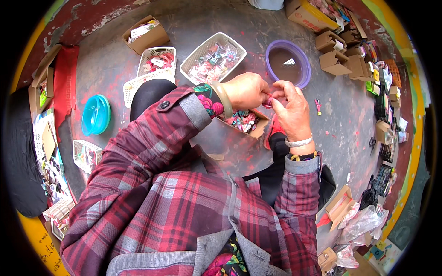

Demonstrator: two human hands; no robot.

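Observation:
Both hands meet in front of me over a small dark pink piece (267, 102), too small and too covered by fingers to name. My left hand (247, 91), with a pale bangle at the wrist, is closed in a pinch on its upper side. From the right, my right hand (293, 112), wearing a silver bracelet, pinches it between thumb and bent fingers. Just below them stands an open cardboard box (259, 128) of small colourful pieces, partly hidden by my left wrist. Beyond my left hand is a cream plastic basket (188, 68) full of small wrapped pieces.
A purple basin (307, 69) stands right of the basket. Farther left are a basket with red and white pieces (159, 60), a carton (149, 40) and teal basins (97, 115). Cartons (335, 63) and trays line the right wall; plastic bags (363, 223) lie lower right.

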